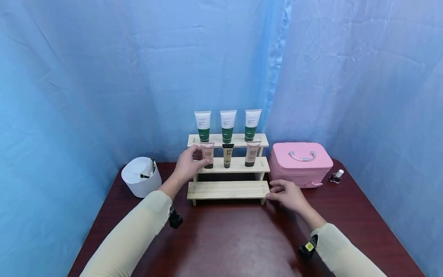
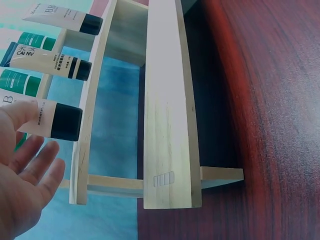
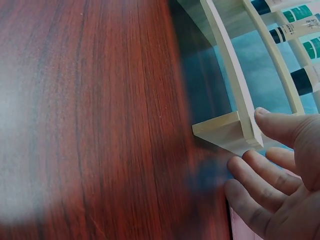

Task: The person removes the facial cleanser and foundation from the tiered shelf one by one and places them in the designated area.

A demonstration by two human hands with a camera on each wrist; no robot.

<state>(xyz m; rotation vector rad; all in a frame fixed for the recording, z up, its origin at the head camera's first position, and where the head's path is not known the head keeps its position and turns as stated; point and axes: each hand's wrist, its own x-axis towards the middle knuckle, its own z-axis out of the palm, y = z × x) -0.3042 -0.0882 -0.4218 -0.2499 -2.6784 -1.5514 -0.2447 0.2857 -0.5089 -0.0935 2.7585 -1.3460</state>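
Note:
My left hand [image 1: 188, 163] pinches the left pink BB cream tube [image 1: 207, 152] on the middle step of a wooden tiered rack [image 1: 228, 189]. In the left wrist view its thumb lies across the front of this tube, with the other fingers low behind it. A small gold tube with black ends [image 1: 227, 156] and another BB cream tube [image 1: 252, 154] stand in the same row. White-and-green tubes [image 1: 227, 123] line the top step. My right hand [image 1: 288, 196] is at the bottom step's right end, thumb at its edge [image 3: 253, 135] and fingers loosely extended.
Left of the rack stands a white container [image 1: 138, 177] with brush-like items in it. A pink case [image 1: 301, 156] with a silver handle sits close by on the right, and beyond it a dark nail polish bottle [image 1: 335, 177]. Blue curtains [image 1: 138, 77] surround the dark red table [image 1: 225, 242].

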